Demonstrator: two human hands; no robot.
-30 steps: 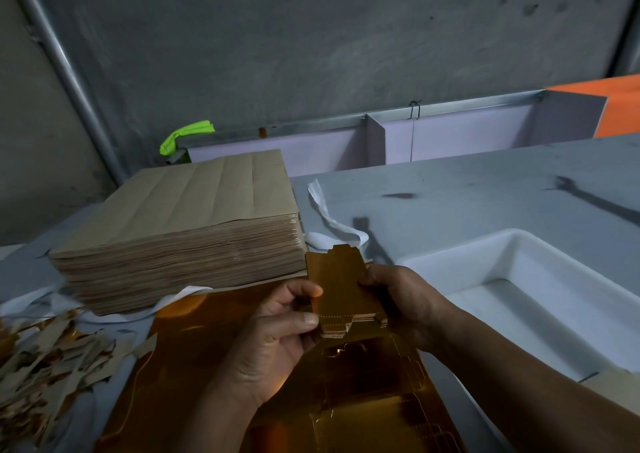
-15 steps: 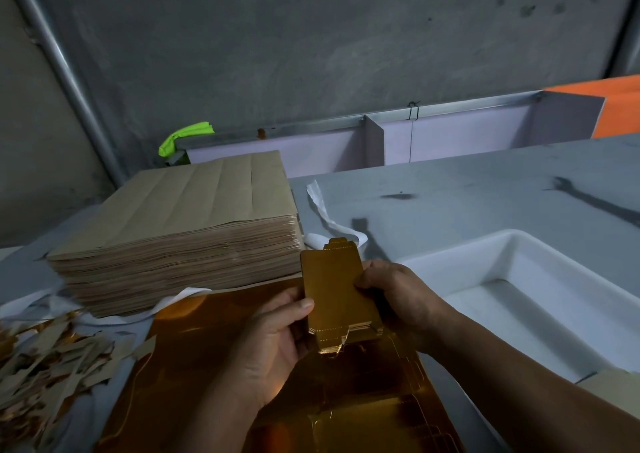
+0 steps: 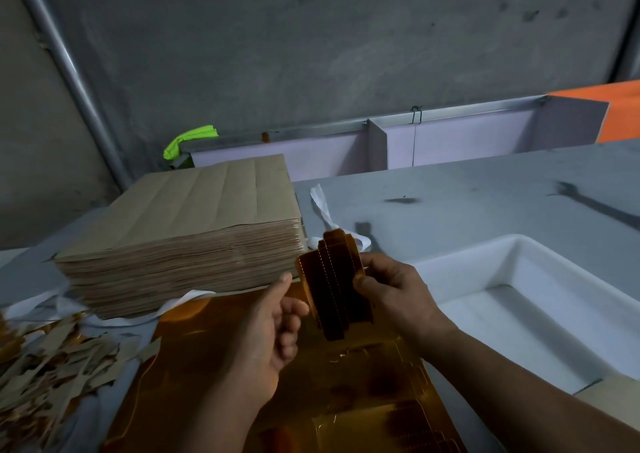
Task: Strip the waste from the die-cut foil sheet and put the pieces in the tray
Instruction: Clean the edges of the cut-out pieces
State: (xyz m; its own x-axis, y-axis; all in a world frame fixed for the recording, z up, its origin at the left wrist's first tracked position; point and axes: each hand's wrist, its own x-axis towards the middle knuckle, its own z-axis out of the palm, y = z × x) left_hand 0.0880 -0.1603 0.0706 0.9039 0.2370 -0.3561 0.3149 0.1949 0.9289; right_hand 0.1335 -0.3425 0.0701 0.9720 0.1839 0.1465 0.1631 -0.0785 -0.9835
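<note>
Foil pieces (image 3: 332, 290) are up in the air over the foil sheet (image 3: 346, 393) at the near edge of the table (image 3: 450, 193), long axis near upright, tabbed end pointing up and away! Left hand (image 3: 270, 335) is just beside them, fingers loosely curled, thumb raised, gripping nothing. Right hand (image 3: 394, 293) pinches their right edge, thumb in front. Tray (image 3: 519, 245) sits toward the right edge.

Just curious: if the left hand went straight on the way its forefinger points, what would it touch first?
Probably the left edge of the gold pieces in the right hand. The left hand aims there, but the paper stack sits close behind; depth is unclear.
</note>
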